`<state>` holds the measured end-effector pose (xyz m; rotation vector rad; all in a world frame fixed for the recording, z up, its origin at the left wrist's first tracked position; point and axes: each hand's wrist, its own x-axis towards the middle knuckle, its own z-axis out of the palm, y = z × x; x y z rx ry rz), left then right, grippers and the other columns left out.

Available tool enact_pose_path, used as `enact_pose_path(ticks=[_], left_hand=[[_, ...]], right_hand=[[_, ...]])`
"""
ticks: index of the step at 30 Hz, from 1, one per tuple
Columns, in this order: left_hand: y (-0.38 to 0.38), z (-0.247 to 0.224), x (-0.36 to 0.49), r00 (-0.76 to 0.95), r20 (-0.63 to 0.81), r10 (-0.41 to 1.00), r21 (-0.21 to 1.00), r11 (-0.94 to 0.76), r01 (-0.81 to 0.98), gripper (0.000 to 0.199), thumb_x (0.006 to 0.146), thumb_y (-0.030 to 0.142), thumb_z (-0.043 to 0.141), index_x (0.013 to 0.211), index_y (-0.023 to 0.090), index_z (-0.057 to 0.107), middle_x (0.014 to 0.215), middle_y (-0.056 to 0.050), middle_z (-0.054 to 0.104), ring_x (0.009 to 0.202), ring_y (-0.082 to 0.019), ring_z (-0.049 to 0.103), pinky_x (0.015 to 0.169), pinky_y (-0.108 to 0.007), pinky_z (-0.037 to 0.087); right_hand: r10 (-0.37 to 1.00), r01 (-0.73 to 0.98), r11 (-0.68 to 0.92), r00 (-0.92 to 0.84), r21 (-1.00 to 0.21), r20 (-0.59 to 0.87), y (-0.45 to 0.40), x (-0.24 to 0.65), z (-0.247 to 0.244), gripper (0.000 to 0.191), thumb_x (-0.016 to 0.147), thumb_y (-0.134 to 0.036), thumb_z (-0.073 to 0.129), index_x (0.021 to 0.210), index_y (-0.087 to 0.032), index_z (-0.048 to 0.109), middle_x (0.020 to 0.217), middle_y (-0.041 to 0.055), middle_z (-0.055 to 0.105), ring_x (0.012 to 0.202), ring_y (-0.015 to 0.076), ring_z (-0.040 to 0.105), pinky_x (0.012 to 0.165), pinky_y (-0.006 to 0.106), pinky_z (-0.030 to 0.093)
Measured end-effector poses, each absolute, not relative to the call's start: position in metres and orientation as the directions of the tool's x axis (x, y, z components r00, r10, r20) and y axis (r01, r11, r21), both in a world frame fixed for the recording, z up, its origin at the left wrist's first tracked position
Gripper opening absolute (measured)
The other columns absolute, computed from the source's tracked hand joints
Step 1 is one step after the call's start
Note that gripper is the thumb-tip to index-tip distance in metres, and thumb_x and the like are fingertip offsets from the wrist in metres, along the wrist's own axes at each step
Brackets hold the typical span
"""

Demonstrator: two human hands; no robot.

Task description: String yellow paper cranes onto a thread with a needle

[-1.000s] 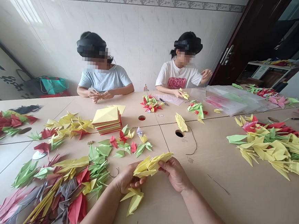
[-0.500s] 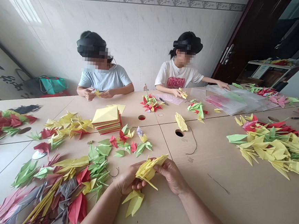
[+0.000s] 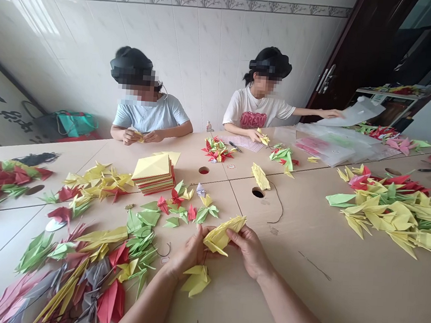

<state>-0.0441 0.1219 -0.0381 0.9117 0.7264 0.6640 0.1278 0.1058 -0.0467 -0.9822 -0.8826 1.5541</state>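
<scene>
Both my hands hold a stack of folded yellow origami cranes [image 3: 224, 234] above the table, near its front edge. My left hand [image 3: 190, 253] is closed round the stack's left end, some fingers hidden behind the paper. My right hand [image 3: 249, 249] pinches the right end between thumb and fingers. Below the left hand a loose yellow crane [image 3: 196, 279] hangs on a dark thread. Close by on the left lies a pile of green cranes [image 3: 140, 235]. Further off, another yellow crane bundle [image 3: 261, 176] lies beside a hole, with a black string [image 3: 283, 204] trailing from it.
Two people sit across the table [image 3: 339, 300]: one folds yellow paper, the other lifts a plastic bag [image 3: 353, 112]. A stack of square paper [image 3: 154, 174] stands mid-table. Crane heaps lie left [image 3: 90, 281] and right [image 3: 394, 210]. A loose thread [image 3: 315, 265] lies to the right.
The yellow stack in my hands has turned and looks more compact. The dangling crane has swung slightly right and up. Across the table, one person has raised a plastic bag.
</scene>
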Motion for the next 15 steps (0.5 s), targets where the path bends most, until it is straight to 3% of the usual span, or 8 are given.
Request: enact_pose_path(ticks=[2,4,6,9,12,15], left_hand=[[0.123,-0.038,-0.045,0.59,-0.22,0.777,0.902,0.393,-0.18,0.063,0.065,0.061,0.071,0.108,0.016,0.062,0.097,-0.008,0.064,0.089,-0.022,0.058,0.077,-0.032,0.047],[0.123,-0.041,-0.045,0.576,-0.204,0.792,0.929,0.343,-0.142,0.056,0.058,0.04,0.085,0.103,0.015,0.064,0.087,-0.004,0.063,0.081,-0.019,0.057,0.071,-0.027,0.044],[0.124,-0.045,-0.044,0.547,-0.204,0.812,0.945,0.309,-0.106,0.045,0.059,0.03,0.085,0.096,0.015,0.064,0.076,0.0,0.06,0.067,-0.013,0.052,0.061,-0.023,0.04],[0.122,-0.047,-0.042,0.529,-0.195,0.826,0.958,0.275,-0.076,0.043,0.065,0.029,0.081,0.1,0.016,0.061,0.073,0.002,0.059,0.06,-0.012,0.049,0.057,-0.022,0.038],[0.121,-0.041,-0.044,0.533,-0.174,0.828,0.967,0.245,-0.065,0.051,0.07,0.028,0.078,0.116,0.019,0.058,0.084,-0.001,0.063,0.075,-0.017,0.055,0.069,-0.025,0.042],[0.12,-0.036,-0.047,0.538,-0.17,0.826,0.968,0.243,-0.066,0.046,0.076,0.028,0.073,0.12,0.02,0.06,0.099,-0.004,0.064,0.098,-0.022,0.054,0.085,-0.027,0.04]], right_hand=[[0.984,-0.363,-0.177,-0.089,-0.915,-0.155,0.107,0.13,-0.048,0.027,0.077,-0.043,0.07,0.088,-0.019,0.067,0.08,0.003,0.07,0.079,0.0206,0.062,0.08,0.036,0.046],[0.985,-0.337,-0.17,-0.084,-0.926,-0.151,0.108,0.13,-0.048,0.027,0.076,-0.043,0.071,0.087,-0.019,0.066,0.079,0.003,0.069,0.079,0.021,0.061,0.078,0.036,0.047],[0.988,-0.3,-0.15,-0.089,-0.942,-0.129,0.107,0.129,-0.047,0.027,0.074,-0.042,0.073,0.085,-0.019,0.066,0.078,0.0024,0.068,0.079,0.0213,0.061,0.077,0.034,0.046],[0.989,-0.229,-0.111,-0.123,-0.967,-0.085,0.104,0.125,-0.047,0.025,0.071,-0.04,0.076,0.081,-0.019,0.067,0.076,0.002,0.067,0.079,0.0219,0.06,0.074,0.033,0.046],[0.986,-0.151,-0.071,-0.157,-0.986,-0.047,0.101,0.121,-0.049,0.023,0.074,-0.04,0.073,0.079,-0.018,0.066,0.076,0.0023,0.064,0.079,0.0218,0.058,0.071,0.032,0.046],[0.987,-0.085,-0.027,-0.162,-0.996,-0.012,0.099,0.12,-0.052,0.023,0.08,-0.042,0.067,0.08,-0.019,0.065,0.075,0.0015,0.059,0.075,0.0195,0.056,0.067,0.03,0.044]])
